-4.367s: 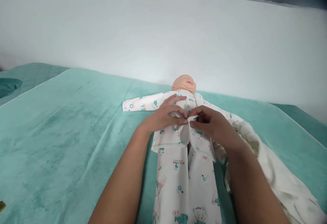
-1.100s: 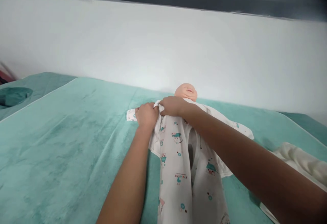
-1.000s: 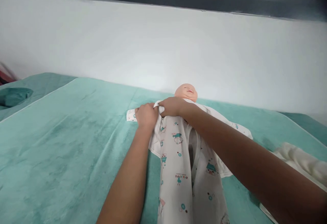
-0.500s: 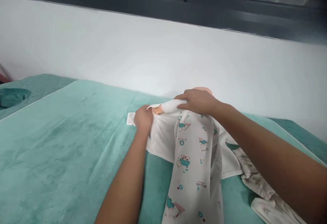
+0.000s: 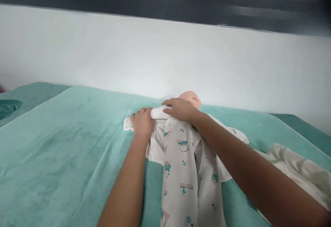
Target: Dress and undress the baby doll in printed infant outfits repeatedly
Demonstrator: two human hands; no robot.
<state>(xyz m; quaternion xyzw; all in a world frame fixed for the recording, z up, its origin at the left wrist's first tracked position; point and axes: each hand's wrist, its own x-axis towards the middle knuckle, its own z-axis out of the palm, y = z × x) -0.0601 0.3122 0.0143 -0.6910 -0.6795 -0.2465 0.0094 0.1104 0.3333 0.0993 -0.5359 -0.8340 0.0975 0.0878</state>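
A baby doll [image 5: 193,98] lies on its back by the wall, its head partly behind my right hand. White baby clothes [image 5: 182,171] printed with teal and pink figures cover its body and trail toward me. My left hand [image 5: 143,121] is closed around the garment's left sleeve, whose printed cuff [image 5: 128,124] pokes out beyond my fingers. My right hand [image 5: 181,109] is wrapped over the doll's white-covered upper arm [image 5: 159,113]. The doll's hand does not show; it lies inside the sleeve or under my left hand.
A teal plush cover [image 5: 64,151] spreads over the surface. Crumpled patterned cloth [image 5: 297,168] lies at the right, partly behind my forearm. A white wall [image 5: 129,54] with a dark window frame [image 5: 116,9] stands behind. At the far left the cover has a darker hollow [image 5: 9,108].
The doll's hand, bare before, has gone out of sight at the sleeve opening by my left hand. More of the doll's head shows. My view has shifted slightly.
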